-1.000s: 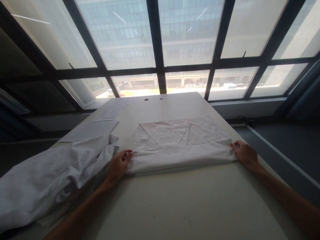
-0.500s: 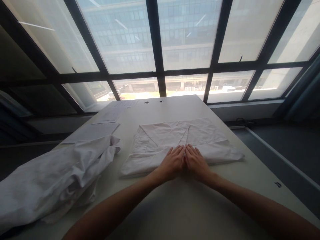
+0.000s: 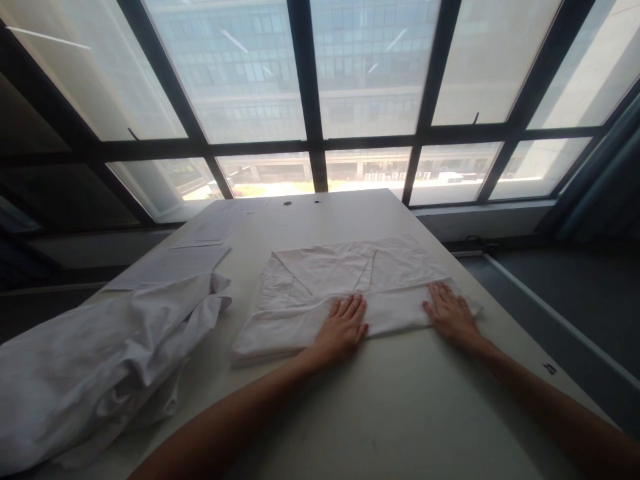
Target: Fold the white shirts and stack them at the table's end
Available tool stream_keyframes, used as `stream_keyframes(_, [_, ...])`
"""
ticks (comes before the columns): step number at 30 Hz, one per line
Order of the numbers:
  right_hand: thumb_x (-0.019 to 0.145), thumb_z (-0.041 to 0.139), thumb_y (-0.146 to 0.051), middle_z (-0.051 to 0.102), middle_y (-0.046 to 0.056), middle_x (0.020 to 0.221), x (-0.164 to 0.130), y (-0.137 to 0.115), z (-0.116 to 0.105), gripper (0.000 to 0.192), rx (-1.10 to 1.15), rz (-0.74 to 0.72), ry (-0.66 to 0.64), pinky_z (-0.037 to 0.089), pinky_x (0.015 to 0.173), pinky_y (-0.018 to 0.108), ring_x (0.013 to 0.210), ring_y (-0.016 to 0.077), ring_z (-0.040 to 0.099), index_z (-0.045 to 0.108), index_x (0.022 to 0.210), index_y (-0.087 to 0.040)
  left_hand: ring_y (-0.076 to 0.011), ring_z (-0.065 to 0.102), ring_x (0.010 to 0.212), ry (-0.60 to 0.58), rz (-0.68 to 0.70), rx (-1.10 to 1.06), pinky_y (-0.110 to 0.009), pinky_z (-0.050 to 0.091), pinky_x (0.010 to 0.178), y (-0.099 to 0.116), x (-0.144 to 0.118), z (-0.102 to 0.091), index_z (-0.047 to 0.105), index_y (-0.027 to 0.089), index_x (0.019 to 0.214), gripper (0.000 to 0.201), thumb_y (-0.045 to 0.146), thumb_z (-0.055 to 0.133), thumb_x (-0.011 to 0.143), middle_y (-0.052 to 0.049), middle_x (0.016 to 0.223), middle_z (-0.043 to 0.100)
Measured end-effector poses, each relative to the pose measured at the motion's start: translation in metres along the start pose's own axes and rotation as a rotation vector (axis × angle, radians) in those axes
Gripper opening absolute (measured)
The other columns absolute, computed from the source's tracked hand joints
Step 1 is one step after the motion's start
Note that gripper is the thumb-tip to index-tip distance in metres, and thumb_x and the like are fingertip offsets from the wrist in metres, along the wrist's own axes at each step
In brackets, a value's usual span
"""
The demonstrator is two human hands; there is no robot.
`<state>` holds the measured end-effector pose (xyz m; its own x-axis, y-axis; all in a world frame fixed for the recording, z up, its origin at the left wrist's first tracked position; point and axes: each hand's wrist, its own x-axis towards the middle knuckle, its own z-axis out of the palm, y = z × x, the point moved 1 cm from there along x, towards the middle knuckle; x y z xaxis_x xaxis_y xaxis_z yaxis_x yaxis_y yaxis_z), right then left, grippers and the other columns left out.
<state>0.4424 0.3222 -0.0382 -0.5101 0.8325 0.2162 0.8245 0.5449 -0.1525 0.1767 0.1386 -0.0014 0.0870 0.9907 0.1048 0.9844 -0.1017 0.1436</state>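
Both hands lie flat, fingers spread, on the near folded edge of the white cloth [image 3: 350, 287], which rests in the middle of the desk [image 3: 380, 407]. Half a second ago they were side by side at the cloth's centre; now the left hand [image 3: 343, 327] stays near the centre while the right hand [image 3: 450, 313] has slid out toward the cloth's right end. This reads as smoothing the fold flat. A crumpled pile of white fabric [image 3: 100, 353] sits left of the cloth.

Right hand [image 3: 451, 315] farther right (flat)
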Motion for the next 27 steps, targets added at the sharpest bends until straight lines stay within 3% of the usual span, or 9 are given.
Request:
stream_keyframes(5, [0.097,0.036,-0.046,0.052,0.028,0.146,0.013,0.062,-0.008,0.064,0.037,0.137,0.126,0.036,0.112,0.056,0.139,0.0369,0.046,0.053,0.143,-0.004,-0.0264,0.014,0.156,-0.014,-0.005,-0.001,-0.048,0.011,0.126,0.001,0.000,0.000,0.029,0.014,0.160,0.060,0.043,0.028,0.107,-0.013,0.168,0.021])
stream_keyframes(8, [0.092,0.045,-0.044,0.069,0.024,0.124,0.038,0.069,-0.022,0.055,0.151,0.176,0.177,0.048,0.098,0.046,0.116,0.0341,0.064,0.066,0.128,-0.008,-0.0265,0.015,0.156,-0.009,-0.004,0.000,-0.048,0.012,0.126,0.001,0.000,-0.001,0.030,0.014,0.159,0.060,0.043,0.029,0.107,-0.013,0.168,0.021])
stream_keyframes(10, [0.087,0.053,-0.046,0.075,0.017,0.107,0.057,0.065,-0.029,0.047,0.223,0.248,0.139,0.051,0.083,0.038,0.098,0.0301,0.069,0.072,0.115,-0.013,-0.0267,0.016,0.156,-0.009,-0.007,0.001,-0.048,0.012,0.126,0.002,0.000,-0.002,0.030,0.015,0.159,0.059,0.043,0.029,0.107,-0.013,0.168,0.022])
stream_keyframes(14, [0.081,0.061,-0.047,0.069,0.007,0.072,0.078,0.061,-0.035,0.031,0.273,0.316,0.000,0.041,0.060,0.029,0.068,0.0213,0.063,0.068,0.074,-0.018,-0.0293,0.016,0.156,-0.022,-0.013,-0.006,-0.053,0.015,0.125,0.003,0.000,-0.007,0.032,0.013,0.158,0.060,0.045,0.030,0.107,-0.014,0.167,0.025])
stream_keyframes(17, [0.086,0.053,-0.046,0.059,0.003,0.060,0.080,0.067,-0.035,0.036,0.321,0.268,0.053,0.034,0.054,0.028,0.060,0.0179,0.056,0.056,0.061,-0.020,-0.0305,0.016,0.155,-0.010,0.004,-0.020,-0.057,0.015,0.124,0.005,0.000,-0.011,0.033,0.017,0.158,0.060,0.048,0.029,0.107,-0.013,0.166,0.027])
stream_keyframes(20, [0.088,0.053,-0.044,0.063,0.004,0.065,0.078,0.073,-0.035,0.033,0.309,0.278,0.081,0.036,0.056,0.028,0.063,0.0193,0.058,0.057,0.066,-0.020,-0.0302,0.015,0.156,-0.007,0.030,-0.031,-0.059,0.012,0.124,0.006,-0.001,-0.013,0.034,0.021,0.158,0.059,0.051,0.027,0.107,-0.011,0.167,0.026])
stream_keyframes(23, [0.089,0.057,-0.043,0.072,0.011,0.084,0.073,0.071,-0.033,0.025,0.178,0.348,0.049,0.042,0.065,0.031,0.078,0.0252,0.066,0.065,0.088,-0.019,-0.0305,0.014,0.156,-0.033,0.045,-0.041,-0.059,0.010,0.124,0.008,-0.004,-0.012,0.032,0.024,0.159,0.059,0.052,0.027,0.107,-0.010,0.167,0.025])
stream_keyframes(27, [0.097,0.049,-0.045,0.072,0.017,0.096,0.062,0.062,-0.032,0.034,0.012,0.384,0.012,0.047,0.075,0.039,0.089,0.0328,0.068,0.064,0.112,-0.018,-0.0319,0.013,0.156,-0.075,0.079,-0.055,-0.058,0.010,0.124,0.009,-0.008,-0.015,0.030,0.024,0.160,0.061,0.054,0.032,0.106,-0.010,0.167,0.023])
